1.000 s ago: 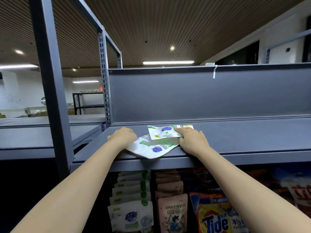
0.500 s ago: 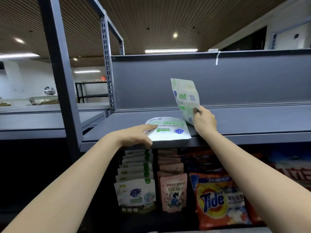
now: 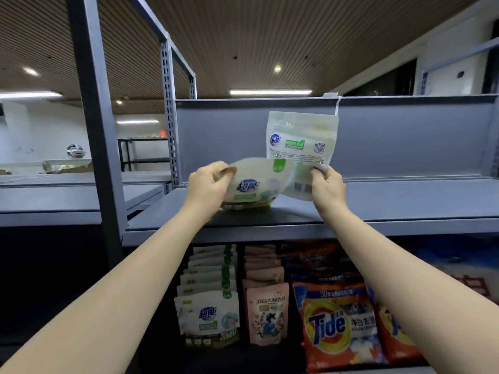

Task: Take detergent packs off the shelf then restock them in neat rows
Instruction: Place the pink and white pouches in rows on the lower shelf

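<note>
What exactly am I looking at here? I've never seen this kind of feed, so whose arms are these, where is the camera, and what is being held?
No machine here: these are a person's two bare arms, filmed by one wide-angle camera worn on their head, looking forward and down. They face a grey metal shelf. The left hand grips a white detergent pack whose bottom rests on the shelf, front side showing. The right hand pinches the lower corner of a second pack, held upright above the shelf with its printed back toward you. On the shelf below stand rows of white pouches, pink pouches and orange Tide bags.
</note>
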Motion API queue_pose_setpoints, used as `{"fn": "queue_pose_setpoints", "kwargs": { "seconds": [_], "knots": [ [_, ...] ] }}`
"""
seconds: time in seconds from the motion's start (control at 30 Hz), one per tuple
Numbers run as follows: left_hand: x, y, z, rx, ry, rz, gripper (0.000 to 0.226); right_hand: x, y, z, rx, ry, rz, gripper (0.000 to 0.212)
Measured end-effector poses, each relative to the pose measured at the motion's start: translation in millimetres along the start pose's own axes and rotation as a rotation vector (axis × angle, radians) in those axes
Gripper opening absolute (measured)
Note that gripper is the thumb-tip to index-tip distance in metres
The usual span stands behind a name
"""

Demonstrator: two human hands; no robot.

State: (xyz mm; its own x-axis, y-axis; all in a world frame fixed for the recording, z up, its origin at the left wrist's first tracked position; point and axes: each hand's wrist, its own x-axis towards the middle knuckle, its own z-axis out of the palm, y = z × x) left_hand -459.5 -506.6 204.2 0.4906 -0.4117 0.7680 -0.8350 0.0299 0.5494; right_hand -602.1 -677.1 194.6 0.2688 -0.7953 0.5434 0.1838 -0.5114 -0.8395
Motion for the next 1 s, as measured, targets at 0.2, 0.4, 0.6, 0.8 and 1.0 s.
{"fn": "queue_pose_setpoints", "kwargs": {
  "seconds": [0.2,0.4,0.6,0.8,1.0],
  "knots": [
    [19,15,10,-0.126,0.186,-0.127,0.018,-1,2,-8,-0.080,-0.034,0.038,0.023],
    [-1,-12,26,-0.195,0.031,-0.270,0.022,-4,12,-15,-0.101,-0.058,0.110,0.020],
    [-14,-11,30,-0.225,0.159,-0.333,0.037,-4,8,-13,-0.095,-0.089,0.160,0.024],
    [-32,6,21,-0.317,0.520,-0.437,0.024,-29,2,-14,-0.059,-0.033,0.061,0.027],
    [-57,13,8,-0.325,0.631,-0.485,0.035,-53,-4,-18,-0.008,0.075,-0.020,0.022]
  ]
}}
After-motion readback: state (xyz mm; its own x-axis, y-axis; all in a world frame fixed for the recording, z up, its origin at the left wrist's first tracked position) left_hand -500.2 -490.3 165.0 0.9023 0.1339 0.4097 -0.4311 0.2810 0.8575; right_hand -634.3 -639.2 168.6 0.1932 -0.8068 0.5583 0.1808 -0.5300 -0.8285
